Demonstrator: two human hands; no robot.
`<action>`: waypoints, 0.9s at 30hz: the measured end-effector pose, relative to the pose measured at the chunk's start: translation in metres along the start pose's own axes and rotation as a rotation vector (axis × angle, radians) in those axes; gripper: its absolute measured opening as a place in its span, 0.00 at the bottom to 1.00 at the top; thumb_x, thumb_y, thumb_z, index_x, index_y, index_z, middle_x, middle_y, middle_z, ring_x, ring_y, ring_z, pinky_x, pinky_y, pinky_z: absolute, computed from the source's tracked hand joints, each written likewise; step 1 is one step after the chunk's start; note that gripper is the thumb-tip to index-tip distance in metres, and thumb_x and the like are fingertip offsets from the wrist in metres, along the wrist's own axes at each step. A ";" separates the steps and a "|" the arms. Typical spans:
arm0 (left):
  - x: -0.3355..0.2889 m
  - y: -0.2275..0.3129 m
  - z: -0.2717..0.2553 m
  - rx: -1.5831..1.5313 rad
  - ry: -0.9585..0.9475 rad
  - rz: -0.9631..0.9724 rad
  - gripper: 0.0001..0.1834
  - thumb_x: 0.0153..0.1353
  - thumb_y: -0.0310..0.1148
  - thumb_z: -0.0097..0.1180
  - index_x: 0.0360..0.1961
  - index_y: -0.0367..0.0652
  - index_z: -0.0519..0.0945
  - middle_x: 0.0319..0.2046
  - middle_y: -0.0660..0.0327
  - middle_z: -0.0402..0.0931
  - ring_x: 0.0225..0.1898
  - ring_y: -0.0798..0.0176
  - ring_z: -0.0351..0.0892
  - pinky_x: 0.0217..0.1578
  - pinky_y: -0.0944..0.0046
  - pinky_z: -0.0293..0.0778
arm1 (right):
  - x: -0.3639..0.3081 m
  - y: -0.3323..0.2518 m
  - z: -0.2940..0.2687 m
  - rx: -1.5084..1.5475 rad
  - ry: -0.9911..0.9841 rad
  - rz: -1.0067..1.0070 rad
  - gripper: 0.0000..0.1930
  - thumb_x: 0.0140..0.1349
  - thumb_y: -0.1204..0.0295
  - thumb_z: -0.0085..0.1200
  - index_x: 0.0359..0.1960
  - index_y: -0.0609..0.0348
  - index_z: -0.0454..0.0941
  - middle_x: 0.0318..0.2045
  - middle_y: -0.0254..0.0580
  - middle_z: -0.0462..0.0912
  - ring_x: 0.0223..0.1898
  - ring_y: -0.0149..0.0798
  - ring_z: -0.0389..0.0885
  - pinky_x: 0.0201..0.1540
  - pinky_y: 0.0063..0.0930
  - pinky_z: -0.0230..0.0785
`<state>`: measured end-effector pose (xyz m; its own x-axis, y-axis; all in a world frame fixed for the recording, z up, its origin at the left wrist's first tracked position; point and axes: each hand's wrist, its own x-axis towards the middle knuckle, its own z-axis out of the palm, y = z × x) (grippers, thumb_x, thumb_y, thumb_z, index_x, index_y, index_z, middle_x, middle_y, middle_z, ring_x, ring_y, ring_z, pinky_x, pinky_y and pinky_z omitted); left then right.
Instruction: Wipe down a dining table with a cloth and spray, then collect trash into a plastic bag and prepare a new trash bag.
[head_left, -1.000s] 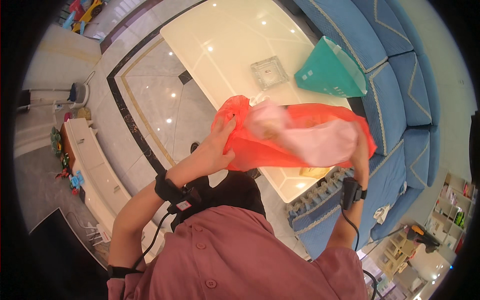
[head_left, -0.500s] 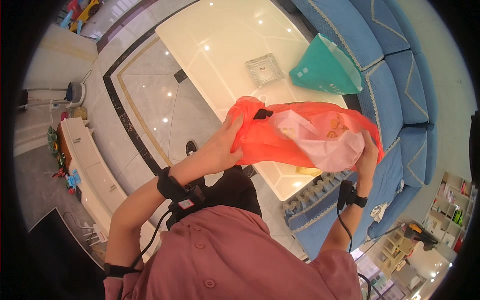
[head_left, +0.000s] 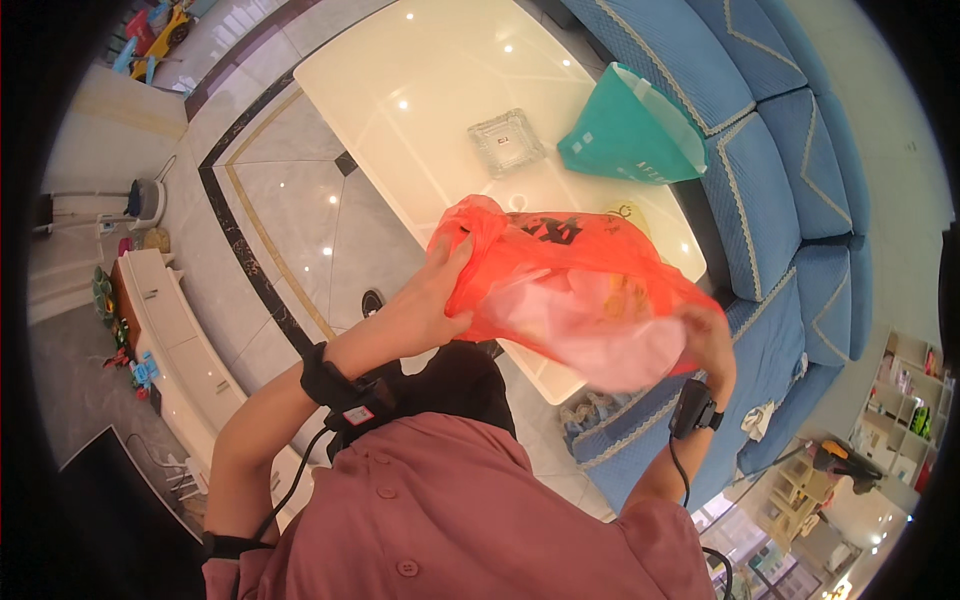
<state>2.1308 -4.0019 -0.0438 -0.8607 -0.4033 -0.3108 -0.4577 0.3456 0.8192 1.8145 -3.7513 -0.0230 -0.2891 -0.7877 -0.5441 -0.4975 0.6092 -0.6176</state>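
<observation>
A thin red plastic bag (head_left: 590,240) with dark print is stretched between my hands over the near end of the table. My left hand (head_left: 428,302) is closed round its bunched left end. A crumpled whitish plastic bag (head_left: 625,350) lies against the red one, its upper part tinted pink behind the red film. On the right, my right hand (head_left: 708,345) grips the end of the whitish bag, its fingertips partly covered by red plastic. Whether the whitish bag is fully inside the red one, I cannot tell.
On the cream table (head_left: 400,140) stand a square glass ashtray (head_left: 505,142) and a teal bag (head_left: 632,130). Something yellow (head_left: 632,215) shows behind the red bag. A blue quilted sofa (head_left: 765,190) runs along the right, a white cabinet (head_left: 180,330) along the left.
The whitish bag has shifted down and left, and red plastic now covers more of it. My right hand has moved lower and slightly left. The left hand keeps hold of the red bag.
</observation>
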 end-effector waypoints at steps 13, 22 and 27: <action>0.017 0.027 0.018 -0.026 -0.039 0.057 0.44 0.48 0.28 0.54 0.63 0.35 0.44 0.62 0.40 0.42 0.62 0.43 0.49 0.58 0.60 0.54 | 0.052 -0.020 0.028 -0.353 0.596 -0.362 0.23 0.45 0.81 0.54 0.48 0.58 0.72 0.49 0.54 0.70 0.55 0.52 0.65 0.55 0.37 0.58; -0.009 0.057 0.022 -0.026 -0.025 -0.077 0.39 0.50 0.29 0.54 0.60 0.27 0.49 0.54 0.37 0.59 0.57 0.45 0.60 0.54 0.60 0.60 | -0.005 0.014 -0.005 0.164 0.718 0.268 0.15 0.53 0.73 0.55 0.43 0.63 0.74 0.37 0.44 0.78 0.39 0.35 0.76 0.43 0.30 0.67; -0.056 0.099 0.049 0.126 -0.008 0.351 0.33 0.50 0.29 0.55 0.57 0.33 0.59 0.43 0.42 0.69 0.42 0.45 0.73 0.42 0.60 0.70 | -0.059 -0.028 0.087 0.882 0.218 -0.075 0.17 0.62 0.60 0.47 0.41 0.61 0.76 0.32 0.33 0.79 0.34 0.25 0.75 0.38 0.20 0.67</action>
<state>2.1233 -3.9036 0.0308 -0.9715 -0.2355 -0.0254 -0.1578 0.5635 0.8109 1.9170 -3.7137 -0.0233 -0.4736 -0.7737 -0.4209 0.2591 0.3344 -0.9061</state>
